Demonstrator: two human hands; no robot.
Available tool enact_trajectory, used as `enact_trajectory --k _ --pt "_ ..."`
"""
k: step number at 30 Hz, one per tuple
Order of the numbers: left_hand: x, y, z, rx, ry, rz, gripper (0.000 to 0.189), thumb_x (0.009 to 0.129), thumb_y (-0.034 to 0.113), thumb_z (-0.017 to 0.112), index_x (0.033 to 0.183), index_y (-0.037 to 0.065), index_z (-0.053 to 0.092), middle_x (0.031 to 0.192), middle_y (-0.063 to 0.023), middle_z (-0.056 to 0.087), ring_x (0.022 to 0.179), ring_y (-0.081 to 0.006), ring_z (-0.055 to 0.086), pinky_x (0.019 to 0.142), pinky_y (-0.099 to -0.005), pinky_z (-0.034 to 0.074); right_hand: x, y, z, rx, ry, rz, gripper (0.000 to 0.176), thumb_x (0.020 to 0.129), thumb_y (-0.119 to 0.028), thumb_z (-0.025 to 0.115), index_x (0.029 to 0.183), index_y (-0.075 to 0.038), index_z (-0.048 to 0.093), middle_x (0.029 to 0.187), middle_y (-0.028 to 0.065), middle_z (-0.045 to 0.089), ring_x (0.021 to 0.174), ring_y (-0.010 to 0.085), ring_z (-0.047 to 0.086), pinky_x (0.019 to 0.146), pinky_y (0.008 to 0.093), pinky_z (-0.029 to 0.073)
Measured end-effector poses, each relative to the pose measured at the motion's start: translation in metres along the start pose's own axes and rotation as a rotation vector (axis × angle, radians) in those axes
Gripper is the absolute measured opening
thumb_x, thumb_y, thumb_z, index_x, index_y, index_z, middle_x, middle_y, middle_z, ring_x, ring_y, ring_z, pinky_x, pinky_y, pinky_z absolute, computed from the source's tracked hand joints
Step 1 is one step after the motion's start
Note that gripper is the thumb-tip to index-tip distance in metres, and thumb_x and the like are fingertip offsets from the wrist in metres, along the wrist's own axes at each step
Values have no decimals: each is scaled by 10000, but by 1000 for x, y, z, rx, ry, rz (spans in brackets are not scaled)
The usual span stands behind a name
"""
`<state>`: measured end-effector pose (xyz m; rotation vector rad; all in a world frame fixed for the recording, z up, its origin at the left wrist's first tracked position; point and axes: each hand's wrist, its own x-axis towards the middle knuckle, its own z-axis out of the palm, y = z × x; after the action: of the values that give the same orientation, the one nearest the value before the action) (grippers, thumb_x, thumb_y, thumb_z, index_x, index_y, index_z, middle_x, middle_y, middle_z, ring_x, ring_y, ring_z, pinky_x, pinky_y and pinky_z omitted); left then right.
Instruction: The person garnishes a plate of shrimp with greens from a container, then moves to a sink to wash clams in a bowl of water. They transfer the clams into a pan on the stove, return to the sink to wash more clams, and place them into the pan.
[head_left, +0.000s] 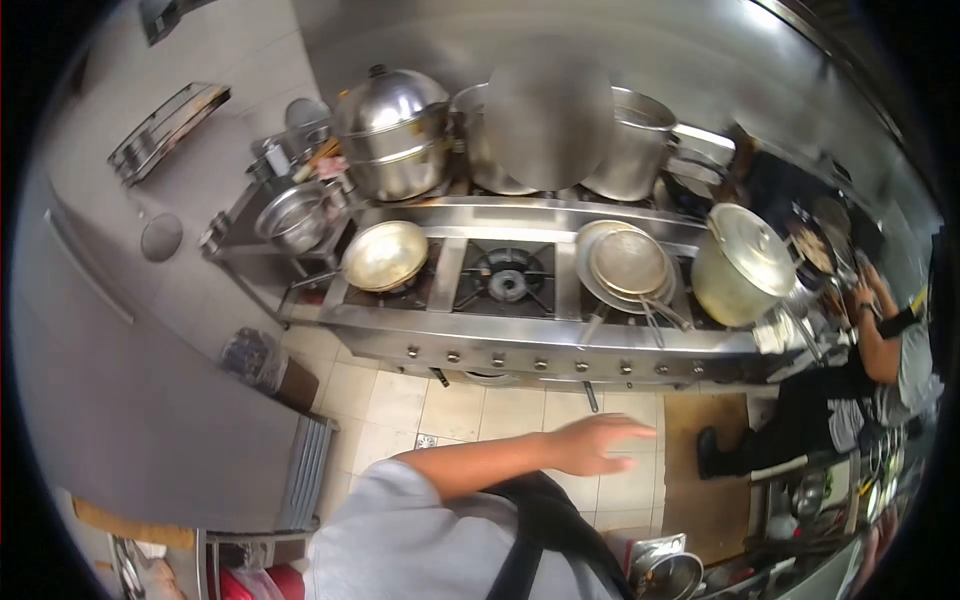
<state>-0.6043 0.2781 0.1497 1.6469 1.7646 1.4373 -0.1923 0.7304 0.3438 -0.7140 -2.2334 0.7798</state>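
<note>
My left hand (603, 445) reaches across the lower middle of the view, fingers apart and nothing in it. It hangs over the tiled floor (510, 412), in front of the steel stove (475, 333). Above it in the view, a round strainer (630, 262) lies on wider pans. To the left of these is a bare burner (508, 283), then a metal wok (386, 256). A large lidded pot (742, 270) stands on the stove's right side. My right hand is out of view.
A co-worker (840, 410) stands at the right, hands by a pan of food (812, 247). Tall pots (630, 140) and a domed steamer (393, 135) line the back. A bin (255, 360) stands left; a brown mat (705, 500) lies on the floor. A metal container (672, 577) is low right.
</note>
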Motion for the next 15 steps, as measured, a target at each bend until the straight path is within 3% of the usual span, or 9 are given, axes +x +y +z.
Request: enact_trajectory --k 3,5,7,9,10,11,12,13,15 --pt "24 58 -4 88 200 460 552 890 237 623 1383 55 453 1440 -126 452 1348 -311 406 1099 -479 319 24 -94 146 131 -485 15 706 847 -351 622 1443 -58 383 1366 153 471 1232 261 494 975 400 439" --pt "12 72 -5 167 231 572 569 911 276 592 1414 71 423 1489 -126 399 1402 -301 338 1136 -499 257 -3 -153 274 468 -685 110 704 813 -397 687 1377 -46 453 1286 147 547 1112 293 574 933 401 469" --pt "-2 53 -3 195 278 639 578 916 292 582 1425 77 413 1500 -127 388 1416 -294 318 1144 -506 238 -43 -147 406 896 -810 396 782 883 -619 541 1389 -39 407 1292 205 535 1128 344 567 950 454 478" --pt "-36 -22 -6 220 122 313 595 848 260 601 1390 70 443 1498 -156 373 1423 -319 299 1170 -534 153 -100 -205 504 1444 -813 842 809 903 -693 413 1351 -20 423 1296 223 533 1132 386 563 972 510 453" --pt "-67 -75 -17 534 163 284 595 896 323 582 1432 128 413 1499 -113 395 1404 -255 344 1146 -492 246 -120 -245 537 1632 -795 1026 796 906 -698 398 1311 -15 463 1285 221 546 1125 396 566 972 519 448" --pt "-83 -20 -105 421 -522 -338 630 892 382 566 1450 145 392 1483 -122 416 1387 -282 361 1129 -460 287 -131 -245 566 1637 -797 1042 796 906 -698 398 1311 -15 463 1285 221 546 1125 396 566 972 519 448" --pt "-153 -104 -87 -185 -33 -433 635 908 437 538 1448 136 390 1408 -153 496 1323 -329 434 1083 -468 345 -137 -232 596 1567 -892 1023 765 905 -691 414 1262 -19 498 1245 220 574 1108 389 583 940 509 468" --pt "-213 -161 -88 427 138 -568 592 932 430 520 1429 131 408 1309 -168 575 1244 -348 511 1044 -483 384 -141 -215 620 1489 -972 1005 737 904 -685 429 1212 -24 533 1205 220 602 1090 382 600 909 500 487" --pt "-340 -238 -129 559 -290 -1180 639 902 502 534 1391 95 473 1331 -182 554 1244 -376 505 1050 -504 378 -143 -165 645 1293 -885 945 654 912 -633 473 1166 -37 556 1114 203 640 1039 365 626 863 486 505"
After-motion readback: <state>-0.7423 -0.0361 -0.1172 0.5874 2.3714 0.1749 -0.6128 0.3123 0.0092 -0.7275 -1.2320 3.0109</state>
